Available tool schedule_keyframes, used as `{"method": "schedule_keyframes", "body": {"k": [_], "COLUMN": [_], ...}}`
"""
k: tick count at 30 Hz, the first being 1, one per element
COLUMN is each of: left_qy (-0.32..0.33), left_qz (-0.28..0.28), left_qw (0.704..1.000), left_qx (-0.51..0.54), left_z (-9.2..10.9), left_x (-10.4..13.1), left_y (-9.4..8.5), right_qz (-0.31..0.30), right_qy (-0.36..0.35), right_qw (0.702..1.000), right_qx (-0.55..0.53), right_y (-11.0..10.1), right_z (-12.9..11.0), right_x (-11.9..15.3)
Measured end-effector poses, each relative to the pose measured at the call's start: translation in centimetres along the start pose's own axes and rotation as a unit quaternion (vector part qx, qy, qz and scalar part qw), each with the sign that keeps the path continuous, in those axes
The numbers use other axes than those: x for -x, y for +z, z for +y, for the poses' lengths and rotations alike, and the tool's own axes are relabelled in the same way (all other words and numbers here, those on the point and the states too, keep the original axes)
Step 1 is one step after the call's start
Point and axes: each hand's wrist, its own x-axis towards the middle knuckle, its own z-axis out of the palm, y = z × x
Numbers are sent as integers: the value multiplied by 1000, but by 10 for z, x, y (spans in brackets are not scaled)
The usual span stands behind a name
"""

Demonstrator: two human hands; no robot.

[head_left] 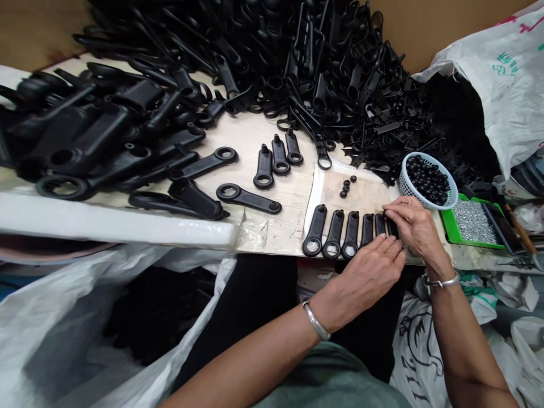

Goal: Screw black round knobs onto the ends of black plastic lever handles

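Blue basket [407, 190] — black balls [427, 180] inside

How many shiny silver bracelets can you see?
2. One bracelet is around the person's left wrist, and the other bracelet is around the right wrist. Both are in plain view.

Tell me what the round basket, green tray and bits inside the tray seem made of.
Basket: pale blue plastic, seemingly, by its moulded lattice wall. Green tray: likely smooth plastic too, given the even, bright colour. Bits: probably bare metal, silvery and glinting, though a plated finish is possible.
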Motion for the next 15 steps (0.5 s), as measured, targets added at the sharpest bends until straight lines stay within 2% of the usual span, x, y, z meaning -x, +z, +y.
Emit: {"method": "schedule_keyframes", "body": {"k": [3, 10, 15], "left_qy": [1, -5, 2], "left_qz": [-6, -14, 3], "left_qw": [1000, 1000, 1000], "left_qx": [2, 17, 25], "left_z": [0, 0, 1], "left_x": [-1, -3, -3], "left_y": [0, -1, 1], "right_qz": [-8, 16, 24], "right_qy": [6, -33, -46], "right_qw": [1000, 999, 999], "right_qx": [6, 10, -3], "right_y": [0, 1, 3], "right_z": [1, 2, 3], "right_x": [-2, -1, 3]}}
